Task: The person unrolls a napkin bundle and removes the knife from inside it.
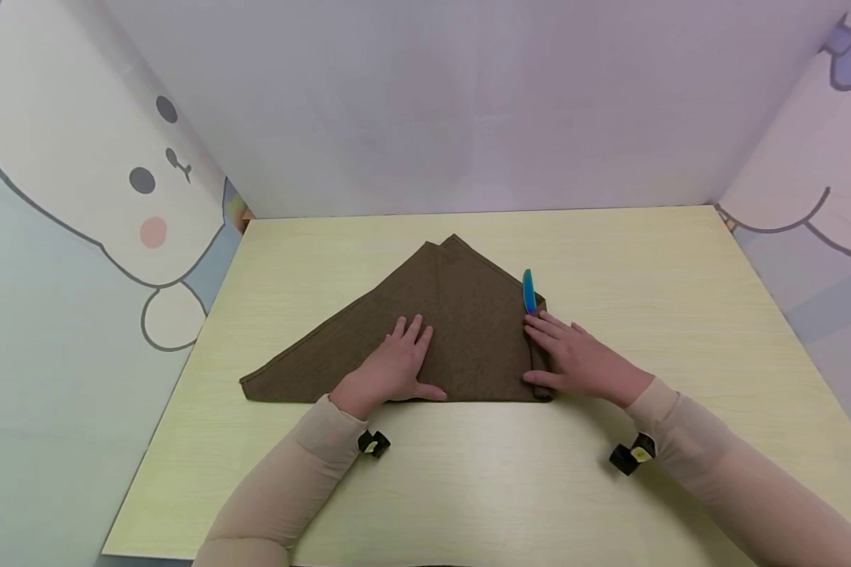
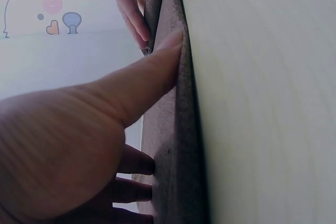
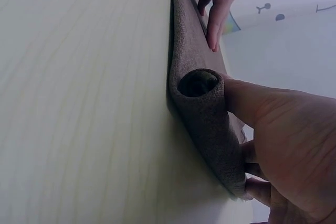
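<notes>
A brown cloth napkin lies folded on the table, with a long point to the left and two peaks at the back. Its right end is wound into a roll. From the roll's far end sticks a shiny blue piece, shaped like a knife blade; the rest of it is hidden. My left hand rests on the cloth's middle with fingers spread, thumb along the near edge. On the roll lies my right hand, its fingers extended forward and its thumb pressing near the roll's close end.
The pale wood-grain table extends around the cloth on all sides. A plain light wall stands behind it, and side panels with cartoon animals flank it. Small black devices sit at both wrists.
</notes>
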The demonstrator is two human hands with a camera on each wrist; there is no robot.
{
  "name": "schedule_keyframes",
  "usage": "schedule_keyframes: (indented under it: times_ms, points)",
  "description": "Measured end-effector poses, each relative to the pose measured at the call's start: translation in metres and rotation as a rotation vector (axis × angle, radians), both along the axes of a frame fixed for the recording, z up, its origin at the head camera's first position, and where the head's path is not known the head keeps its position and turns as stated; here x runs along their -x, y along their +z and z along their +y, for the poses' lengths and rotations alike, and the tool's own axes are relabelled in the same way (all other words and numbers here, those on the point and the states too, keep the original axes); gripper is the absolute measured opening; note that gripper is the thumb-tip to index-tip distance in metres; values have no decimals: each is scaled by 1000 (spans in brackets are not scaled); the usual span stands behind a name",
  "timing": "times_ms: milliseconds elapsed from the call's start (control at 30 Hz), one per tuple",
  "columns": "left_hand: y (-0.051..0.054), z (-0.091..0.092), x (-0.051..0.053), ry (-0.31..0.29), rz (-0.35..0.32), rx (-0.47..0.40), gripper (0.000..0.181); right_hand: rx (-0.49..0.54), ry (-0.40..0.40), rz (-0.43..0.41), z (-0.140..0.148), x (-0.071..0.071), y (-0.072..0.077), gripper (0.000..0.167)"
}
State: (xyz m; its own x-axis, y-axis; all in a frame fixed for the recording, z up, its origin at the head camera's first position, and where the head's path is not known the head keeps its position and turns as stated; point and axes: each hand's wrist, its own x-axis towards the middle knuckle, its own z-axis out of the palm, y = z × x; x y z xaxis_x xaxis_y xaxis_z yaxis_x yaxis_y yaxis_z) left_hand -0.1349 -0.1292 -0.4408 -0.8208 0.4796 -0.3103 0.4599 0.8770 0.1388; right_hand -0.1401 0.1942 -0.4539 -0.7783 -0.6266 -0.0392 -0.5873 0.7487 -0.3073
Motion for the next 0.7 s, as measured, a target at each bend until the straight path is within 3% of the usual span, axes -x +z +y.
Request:
schedule_keyframes:
  times_ms: [700]
  points:
    - [-3,0,1,-11,13,23,114,53,5,-4,14,-2,0,82]
